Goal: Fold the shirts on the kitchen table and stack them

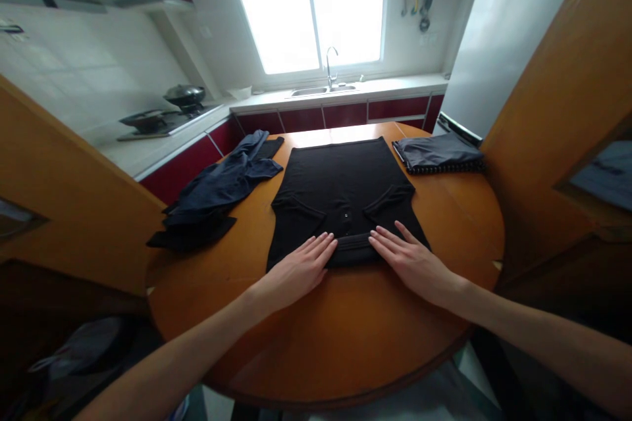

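Observation:
A black garment (340, 174) lies spread flat on the round wooden table (345, 335). Its near edge shows a banded collar or waistband, with small buttons or snaps just beyond it and a slanted seam on either side. My left hand (303, 266) rests flat on the left part of that band, fingers stretched out. On the right part lies my right hand (407, 260), also flat, with the thumb apart from the fingers. Neither hand grips the cloth. The fabric under my palms is hidden.
Dark blue and black clothes (222, 184) lie crumpled at the table's left. A folded grey and black stack (439, 152) sits at the back right. Wooden chair backs (74, 191) flank the table. Beyond are a sink (316, 90), a stove (170, 122) and a tall pale appliance (513, 33).

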A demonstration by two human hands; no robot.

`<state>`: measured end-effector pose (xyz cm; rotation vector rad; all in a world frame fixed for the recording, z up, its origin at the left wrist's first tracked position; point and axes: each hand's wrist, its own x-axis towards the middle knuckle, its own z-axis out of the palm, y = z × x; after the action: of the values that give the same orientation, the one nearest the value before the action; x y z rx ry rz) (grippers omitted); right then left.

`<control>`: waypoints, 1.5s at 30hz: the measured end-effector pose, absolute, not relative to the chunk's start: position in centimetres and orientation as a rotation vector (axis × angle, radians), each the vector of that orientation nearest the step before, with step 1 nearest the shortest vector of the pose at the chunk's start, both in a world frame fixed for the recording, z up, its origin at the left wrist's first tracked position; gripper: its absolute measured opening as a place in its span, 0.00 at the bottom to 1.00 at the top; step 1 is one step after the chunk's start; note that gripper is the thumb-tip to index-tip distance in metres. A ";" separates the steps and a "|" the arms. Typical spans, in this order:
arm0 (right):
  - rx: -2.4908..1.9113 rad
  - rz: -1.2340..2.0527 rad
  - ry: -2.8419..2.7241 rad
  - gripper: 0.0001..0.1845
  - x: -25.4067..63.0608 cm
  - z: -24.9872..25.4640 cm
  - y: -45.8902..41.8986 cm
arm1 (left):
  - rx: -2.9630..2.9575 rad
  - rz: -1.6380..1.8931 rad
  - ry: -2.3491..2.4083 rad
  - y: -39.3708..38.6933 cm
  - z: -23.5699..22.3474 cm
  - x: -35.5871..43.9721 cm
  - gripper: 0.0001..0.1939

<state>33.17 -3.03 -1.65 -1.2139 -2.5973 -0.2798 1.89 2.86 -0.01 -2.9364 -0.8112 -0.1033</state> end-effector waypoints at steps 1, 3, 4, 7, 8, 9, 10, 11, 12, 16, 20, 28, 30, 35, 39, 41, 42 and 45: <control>-1.211 -0.284 -2.610 0.38 33.8 -1.5 -3.2 | -2.941 -0.082 -0.809 2.8 0.2 1.2 0.34; -1.199 -0.301 -2.627 0.40 35.3 -1.4 -3.5 | -2.947 -0.056 -0.836 2.5 0.7 -0.4 0.41; -1.191 -0.308 -2.634 0.41 36.1 -1.4 -3.7 | -2.949 -0.045 -0.859 2.2 1.0 -1.3 0.43; -1.148 -0.302 -2.642 0.42 38.4 -1.6 -4.1 | -2.944 -0.021 -0.933 1.7 1.6 -3.9 0.43; -1.127 -0.289 -2.640 0.42 39.2 -1.7 -4.2 | -2.943 -0.026 -0.948 1.6 1.6 -4.7 0.43; -1.104 -0.273 -2.636 0.42 39.9 -1.9 -4.3 | -2.946 -0.040 -0.956 1.6 1.6 -5.4 0.42; -1.078 -0.256 -2.629 0.41 40.5 -2.0 -4.2 | -2.951 -0.069 -0.953 1.7 1.5 -6.2 0.42; -1.042 -0.237 -2.625 0.40 41.0 -2.1 -4.1 | -2.963 -0.111 -0.933 1.9 1.4 -6.8 0.41; -0.994 -0.218 -2.624 0.39 41.5 -2.2 -4.0 | -2.981 -0.160 -0.895 2.3 1.2 -7.3 0.39; -0.775 -0.156 -2.633 0.34 42.7 -2.1 -2.9 | -3.073 -0.293 -0.670 3.8 0.6 -8.3 0.35; -0.707 -0.147 -2.623 0.31 43.0 -1.9 -2.2 | -3.107 -0.298 -0.526 4.7 0.6 -8.0 0.31; -0.721 -0.090 -2.618 0.26 43.3 -2.1 -2.4 | -3.128 -0.440 -0.459 5.0 -0.3 -8.4 0.28; -0.718 -0.035 -2.599 0.25 43.3 -2.1 -2.3 | -3.115 -0.485 -0.477 4.8 -0.4 -8.6 0.28; -0.758 0.103 -2.550 0.23 43.3 -2.0 -3.0 | -3.112 -0.542 -0.491 3.7 -0.2 -8.7 0.27; -0.792 0.258 -2.521 0.22 43.2 -1.1 -4.4 | -3.120 -0.566 -0.517 1.6 0.5 -8.6 0.25; -0.809 0.345 -2.512 0.21 43.2 -0.4 -5.2 | -3.133 -0.576 -0.534 0.3 1.1 -8.6 0.24; -0.824 0.387 -2.505 0.21 43.3 -0.1 -5.6 | -3.143 -0.585 -0.544 -0.3 1.5 -8.6 0.25; -0.885 0.492 -2.476 0.22 43.5 0.8 -6.7 | -3.191 -0.629 -0.606 -2.1 2.4 -8.7 0.26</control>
<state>43.53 -6.74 0.80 -0.8848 -2.4759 0.4920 -8.69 -2.07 2.43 -3.1913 -0.6058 -0.6291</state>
